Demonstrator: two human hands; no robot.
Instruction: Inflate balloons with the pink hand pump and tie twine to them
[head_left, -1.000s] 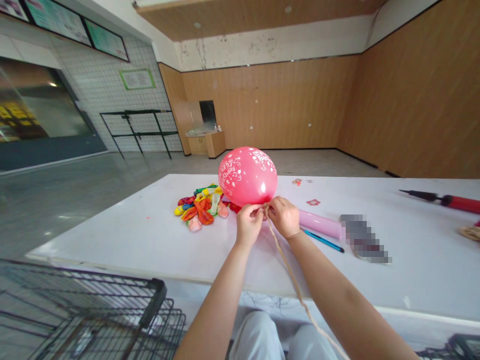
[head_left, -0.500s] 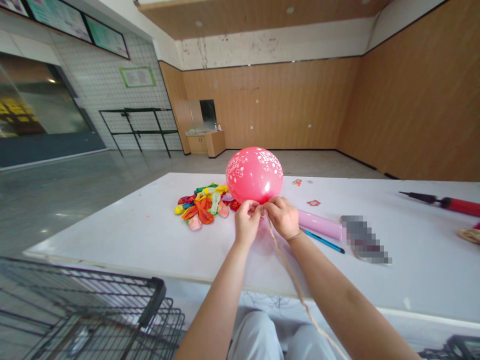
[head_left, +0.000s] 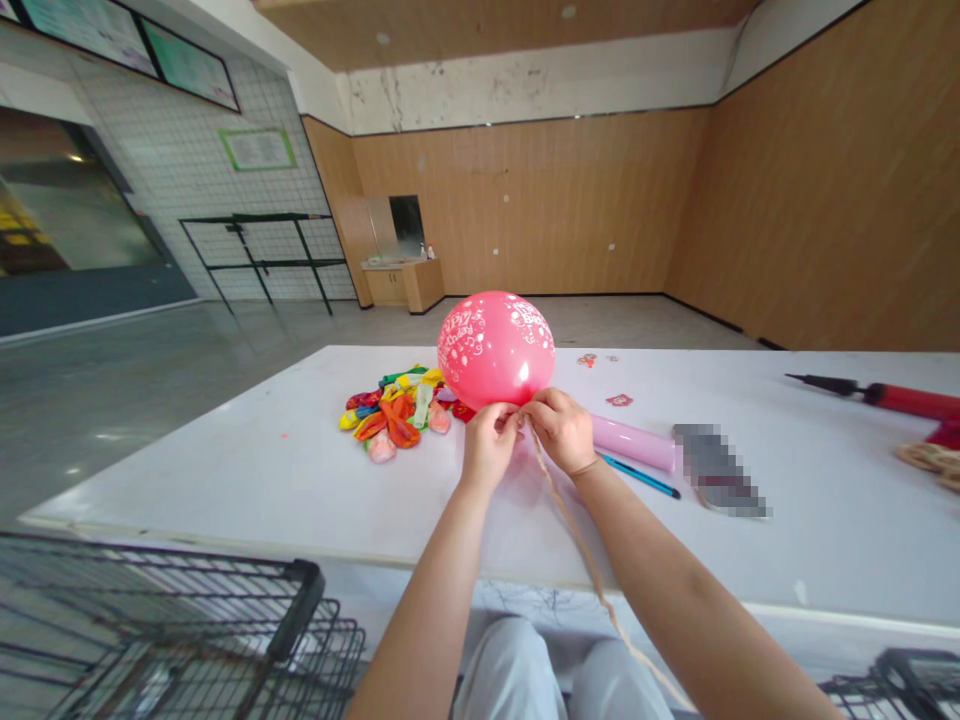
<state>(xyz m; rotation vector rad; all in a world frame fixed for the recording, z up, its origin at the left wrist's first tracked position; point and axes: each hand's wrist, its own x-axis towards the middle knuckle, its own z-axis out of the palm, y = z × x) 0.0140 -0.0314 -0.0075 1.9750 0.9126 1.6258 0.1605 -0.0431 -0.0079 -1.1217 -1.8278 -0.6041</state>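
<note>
A blown-up pink balloon [head_left: 496, 345] with white printed lettering rests just beyond my fingers, its neck end toward me. My left hand [head_left: 489, 440] pinches at that neck end; the fingertips hide exactly what is between them. Beside it, almost touching, my right hand [head_left: 561, 428] is closed on a tan string [head_left: 559, 500] at the neck. The string runs down between my forearms and over the table's front edge. Left of the balloon lies a pile of limp coloured balloons [head_left: 397, 412]. To the right are a light purple tube [head_left: 634, 442] and a blue pen [head_left: 641, 477].
The white table [head_left: 225, 480] also bears a blurred-out flat object [head_left: 720, 470], small stickers [head_left: 619, 400] and a red-and-black hand pump [head_left: 900, 397]. A coil of string [head_left: 930, 460] lies at the right. A black wire cart [head_left: 225, 610] stands at the front left.
The view has shifted slightly, so everything sits a little further left. Both hands stay at the balloon's neck with the string; their fingers have moved only slightly.
</note>
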